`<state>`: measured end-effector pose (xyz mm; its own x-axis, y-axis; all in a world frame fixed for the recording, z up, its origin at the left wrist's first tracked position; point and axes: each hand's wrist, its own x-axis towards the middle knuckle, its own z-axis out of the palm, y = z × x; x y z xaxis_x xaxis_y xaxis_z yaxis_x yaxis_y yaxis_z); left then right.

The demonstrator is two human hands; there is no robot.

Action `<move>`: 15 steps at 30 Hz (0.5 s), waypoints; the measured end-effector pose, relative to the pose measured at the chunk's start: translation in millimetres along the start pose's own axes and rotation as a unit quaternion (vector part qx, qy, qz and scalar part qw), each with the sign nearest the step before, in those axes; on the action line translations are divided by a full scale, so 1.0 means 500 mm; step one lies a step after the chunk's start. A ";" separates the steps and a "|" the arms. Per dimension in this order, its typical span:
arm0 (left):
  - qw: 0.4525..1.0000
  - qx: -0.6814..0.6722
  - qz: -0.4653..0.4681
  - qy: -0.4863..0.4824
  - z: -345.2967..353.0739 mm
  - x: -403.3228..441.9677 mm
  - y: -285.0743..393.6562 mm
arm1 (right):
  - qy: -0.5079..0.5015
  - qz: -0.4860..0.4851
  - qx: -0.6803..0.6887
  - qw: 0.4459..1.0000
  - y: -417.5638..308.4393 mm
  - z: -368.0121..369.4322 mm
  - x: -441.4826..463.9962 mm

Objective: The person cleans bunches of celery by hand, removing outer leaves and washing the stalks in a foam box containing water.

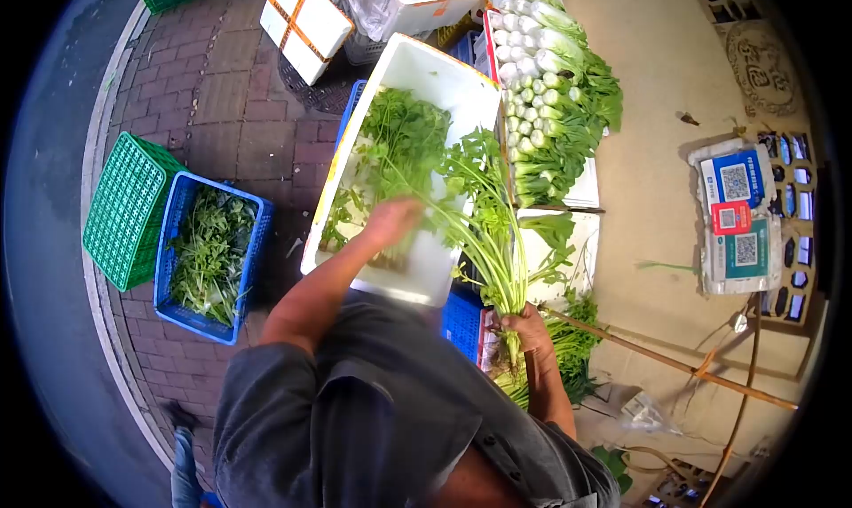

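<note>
A bunch of leafy celery-like greens [501, 255] with thin pale stalks is held near its roots by my right hand [527, 328], whose fingers are wrapped round the stalks. The leaves point up and to the left, over the right edge of a white foam box [444, 282]. Over that box, my left hand [397, 221] is smeared by motion, and its fingers cannot be made out. It is close to green stalks that reach toward the bunch. More feathery greens [404, 131] lie inside the box.
A blue crate [238, 317] of loose greens and a green crate [133, 208] stand at the left. White-stemmed vegetables [532, 51] lie in rows at the upper right. A wooden stick [661, 359] crosses the lower right. A person's leg [185, 468] shows at the lower left.
</note>
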<state>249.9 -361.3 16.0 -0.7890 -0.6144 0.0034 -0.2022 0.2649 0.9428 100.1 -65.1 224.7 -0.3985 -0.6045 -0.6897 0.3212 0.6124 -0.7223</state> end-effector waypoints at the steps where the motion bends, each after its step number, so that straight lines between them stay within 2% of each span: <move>1: 1.000 0.008 0.008 0.009 -0.003 0.001 0.007 | 0.000 0.003 -0.005 1.000 0.020 -0.026 0.004; 4: 0.986 0.088 0.122 0.067 -0.015 -0.003 0.006 | 0.012 0.001 -0.016 1.000 0.013 -0.035 0.000; 7: 0.959 0.163 0.216 0.082 -0.048 -0.005 0.012 | 0.075 0.012 0.023 0.997 -0.006 -0.014 -0.004; 10: 0.968 0.155 0.196 0.023 -0.064 -0.013 -0.008 | 0.071 0.034 0.032 0.996 0.058 -0.092 0.022; 15: 0.961 0.135 0.242 -0.004 -0.109 -0.029 -0.018 | 0.062 0.051 0.035 0.996 0.008 -0.053 0.017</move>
<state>294.8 -395.3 25.4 -0.8324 -0.3654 0.4166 0.0473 0.7022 0.7104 75.2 -54.1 217.2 -0.4619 -0.4709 -0.7516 0.4223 0.6284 -0.6533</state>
